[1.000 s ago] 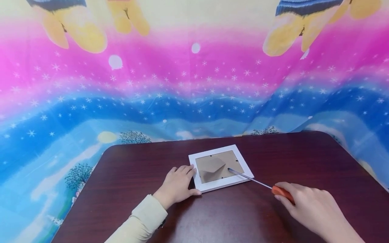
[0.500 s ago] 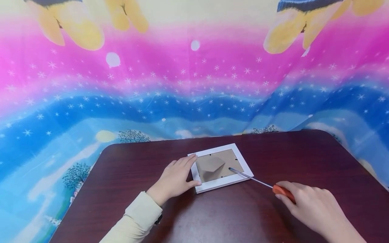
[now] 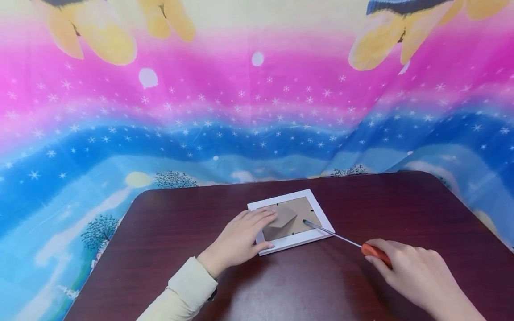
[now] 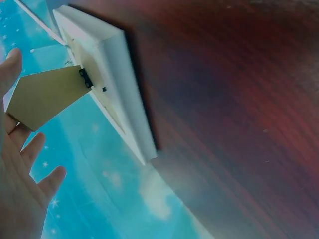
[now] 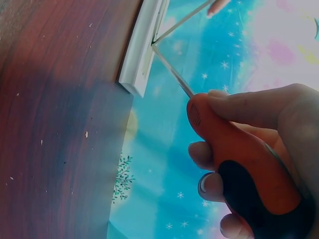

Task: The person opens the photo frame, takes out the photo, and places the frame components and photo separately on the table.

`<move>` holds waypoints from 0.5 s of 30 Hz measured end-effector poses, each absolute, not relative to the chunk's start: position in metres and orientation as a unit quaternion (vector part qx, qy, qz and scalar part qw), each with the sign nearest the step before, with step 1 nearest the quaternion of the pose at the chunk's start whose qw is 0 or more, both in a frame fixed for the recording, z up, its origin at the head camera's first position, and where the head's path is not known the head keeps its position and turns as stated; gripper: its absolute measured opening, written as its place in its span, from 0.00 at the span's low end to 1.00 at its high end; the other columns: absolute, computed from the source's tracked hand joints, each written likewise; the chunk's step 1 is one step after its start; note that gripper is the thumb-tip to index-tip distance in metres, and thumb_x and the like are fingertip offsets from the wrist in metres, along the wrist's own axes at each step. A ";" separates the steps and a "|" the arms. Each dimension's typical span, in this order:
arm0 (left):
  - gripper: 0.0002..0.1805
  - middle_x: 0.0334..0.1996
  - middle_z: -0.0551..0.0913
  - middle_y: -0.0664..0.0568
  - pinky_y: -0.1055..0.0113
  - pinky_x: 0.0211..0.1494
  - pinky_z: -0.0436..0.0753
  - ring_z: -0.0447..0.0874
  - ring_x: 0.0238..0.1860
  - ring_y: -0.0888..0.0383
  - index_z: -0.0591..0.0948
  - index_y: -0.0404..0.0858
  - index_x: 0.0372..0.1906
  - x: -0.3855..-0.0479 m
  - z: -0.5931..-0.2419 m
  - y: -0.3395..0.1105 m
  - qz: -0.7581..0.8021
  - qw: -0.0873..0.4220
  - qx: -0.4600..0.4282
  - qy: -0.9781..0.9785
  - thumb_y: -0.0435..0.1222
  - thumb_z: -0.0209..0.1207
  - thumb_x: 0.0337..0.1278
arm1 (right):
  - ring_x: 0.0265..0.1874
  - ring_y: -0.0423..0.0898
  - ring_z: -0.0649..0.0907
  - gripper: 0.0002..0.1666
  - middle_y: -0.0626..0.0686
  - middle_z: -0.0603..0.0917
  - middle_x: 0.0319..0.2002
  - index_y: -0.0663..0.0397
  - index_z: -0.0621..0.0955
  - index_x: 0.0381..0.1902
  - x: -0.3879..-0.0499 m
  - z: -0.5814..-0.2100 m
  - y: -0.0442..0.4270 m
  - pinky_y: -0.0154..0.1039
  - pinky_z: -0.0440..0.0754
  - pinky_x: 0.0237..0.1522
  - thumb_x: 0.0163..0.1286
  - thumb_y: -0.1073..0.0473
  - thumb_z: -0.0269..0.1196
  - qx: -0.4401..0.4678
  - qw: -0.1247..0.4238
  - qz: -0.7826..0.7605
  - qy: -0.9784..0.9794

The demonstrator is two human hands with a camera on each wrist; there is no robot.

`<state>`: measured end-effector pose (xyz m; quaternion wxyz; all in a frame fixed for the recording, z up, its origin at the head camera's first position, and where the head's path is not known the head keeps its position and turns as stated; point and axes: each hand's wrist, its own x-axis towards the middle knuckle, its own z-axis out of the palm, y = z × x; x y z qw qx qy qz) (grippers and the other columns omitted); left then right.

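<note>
A white picture frame (image 3: pixel 320 212) lies face down on the table, its tan backing board (image 3: pixel 302 207) upward. From the board a stand flap (image 4: pixel 47 97) juts up at an angle. My left hand (image 3: pixel 238 237) is at the frame's left side, fingers extended over the rim toward the flap. In the left wrist view the fingertips are close to the flap's outer end; whether they touch is unclear. My right hand (image 3: pixel 413 269) grips the orange and black handle of a screwdriver (image 5: pixel 249 159). Its metal shaft crosses the frame's right rim, with the tip at the board near the flap.
The dark reddish-brown table (image 3: pixel 168 232) extends around the frame, with rounded far corners. Behind it hangs a pink and blue cloth (image 3: pixel 225 107) printed with snowflakes. Small dark metal tabs (image 3: pixel 312 210) sit along the backing's edges.
My left hand has moved from the frame's left edge, up over the rim and rightward to the flap. The screwdriver and right hand stay almost in place.
</note>
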<state>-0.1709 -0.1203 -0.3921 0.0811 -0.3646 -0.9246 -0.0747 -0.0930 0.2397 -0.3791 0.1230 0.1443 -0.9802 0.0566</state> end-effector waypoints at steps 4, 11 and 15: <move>0.37 0.72 0.67 0.55 0.54 0.73 0.62 0.62 0.73 0.54 0.66 0.45 0.74 -0.167 -0.397 -0.123 -0.077 0.070 -0.361 -0.927 0.55 0.59 0.65 | 0.14 0.37 0.63 0.15 0.36 0.67 0.18 0.43 0.84 0.40 -0.093 -0.379 0.240 0.39 0.62 0.17 0.56 0.49 0.75 0.149 0.136 0.061 -0.978; 0.37 0.72 0.67 0.54 0.55 0.72 0.64 0.63 0.72 0.55 0.66 0.44 0.74 -0.164 -0.411 -0.127 -0.091 0.068 -0.366 -0.924 0.54 0.59 0.65 | 0.17 0.37 0.67 0.15 0.39 0.75 0.24 0.47 0.83 0.44 -0.094 -0.382 0.237 0.40 0.67 0.18 0.61 0.51 0.72 0.139 0.127 0.084 -0.979; 0.37 0.73 0.65 0.53 0.55 0.71 0.66 0.63 0.72 0.56 0.66 0.43 0.74 -0.162 -0.419 -0.129 -0.095 0.066 -0.368 -0.923 0.53 0.59 0.66 | 0.18 0.38 0.69 0.18 0.41 0.76 0.25 0.49 0.82 0.45 -0.094 -0.384 0.236 0.41 0.68 0.18 0.59 0.51 0.73 0.138 0.137 0.087 -0.977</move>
